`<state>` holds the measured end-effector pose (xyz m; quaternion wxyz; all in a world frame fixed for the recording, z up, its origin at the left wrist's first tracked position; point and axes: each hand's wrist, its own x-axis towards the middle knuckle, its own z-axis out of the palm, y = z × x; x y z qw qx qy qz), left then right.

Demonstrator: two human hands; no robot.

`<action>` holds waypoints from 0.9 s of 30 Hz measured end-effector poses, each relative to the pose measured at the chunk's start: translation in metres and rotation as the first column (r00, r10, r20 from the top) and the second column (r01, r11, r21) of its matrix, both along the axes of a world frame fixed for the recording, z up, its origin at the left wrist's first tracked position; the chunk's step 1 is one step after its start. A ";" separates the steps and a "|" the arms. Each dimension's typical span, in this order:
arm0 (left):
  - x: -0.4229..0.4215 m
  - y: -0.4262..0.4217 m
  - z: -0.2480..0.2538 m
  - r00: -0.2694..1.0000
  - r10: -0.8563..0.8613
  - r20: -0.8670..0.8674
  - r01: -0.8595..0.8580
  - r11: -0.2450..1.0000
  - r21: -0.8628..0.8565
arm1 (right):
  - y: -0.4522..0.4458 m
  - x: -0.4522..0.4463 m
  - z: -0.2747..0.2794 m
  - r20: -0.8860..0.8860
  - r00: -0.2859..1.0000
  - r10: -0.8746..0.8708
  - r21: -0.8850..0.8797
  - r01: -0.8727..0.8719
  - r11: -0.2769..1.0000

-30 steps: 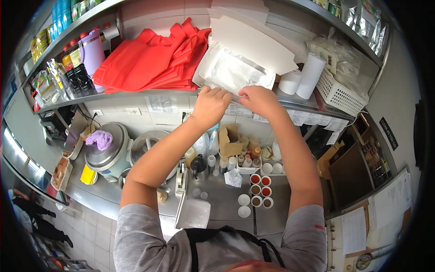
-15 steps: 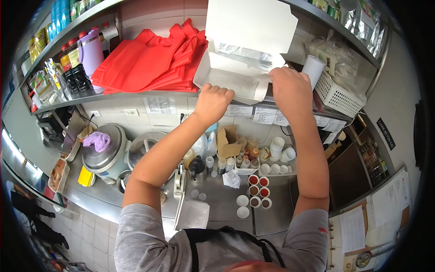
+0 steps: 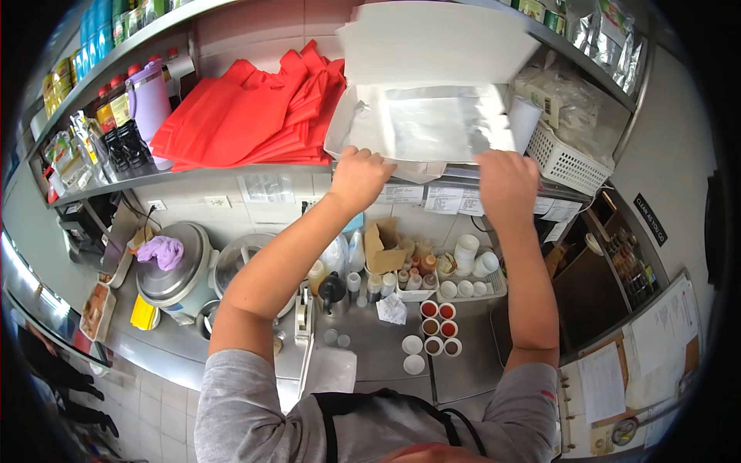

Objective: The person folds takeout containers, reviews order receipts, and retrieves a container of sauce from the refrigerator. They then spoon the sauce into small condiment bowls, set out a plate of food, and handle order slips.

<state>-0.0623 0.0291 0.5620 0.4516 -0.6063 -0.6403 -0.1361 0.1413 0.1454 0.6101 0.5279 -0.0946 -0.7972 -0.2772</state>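
Observation:
A white cardboard food box [image 3: 338,131] with its lid [image 3: 436,42] raised sits on the upper shelf before me. A shiny, pale sheet [image 3: 432,119] lines its inside. My left hand [image 3: 360,179] is closed on the box's front left edge, with the fingertips curled over the rim. At the front right corner, my right hand [image 3: 509,185] has its fingers bent round the edge; the thumb is hidden. Just left of the box, on the same shelf, lies a stack of red bags [image 3: 247,116].
Below are sauce cups [image 3: 448,329], squeeze bottles [image 3: 413,279], a white tray [image 3: 333,370] and a rice cooker [image 3: 177,270]. A white basket [image 3: 570,162] stands right of the box. A lilac tumbler [image 3: 150,104] is left of the bags. Another person's legs [image 3: 58,363] show at lower left.
The box has been opened out wider and squared, its front and right side pushed outward. My right hand has moved right and down along its edge. My left hand keeps its hold.

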 end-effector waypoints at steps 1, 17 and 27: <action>0.002 -0.001 0.002 1.000 -0.024 -0.008 0.024 1.000 0.006 | 0.002 0.011 0.000 -0.022 0.999 -0.038 -0.001 0.038 0.999; -0.061 0.041 0.128 0.961 0.262 -0.090 -0.252 0.961 0.112 | 0.008 0.185 -0.044 -0.106 0.927 -0.359 -0.129 0.345 0.930; -0.090 0.133 0.128 0.951 0.306 0.038 -0.303 0.951 -0.064 | 0.014 0.231 -0.121 0.009 0.895 -0.446 -0.261 0.433 0.863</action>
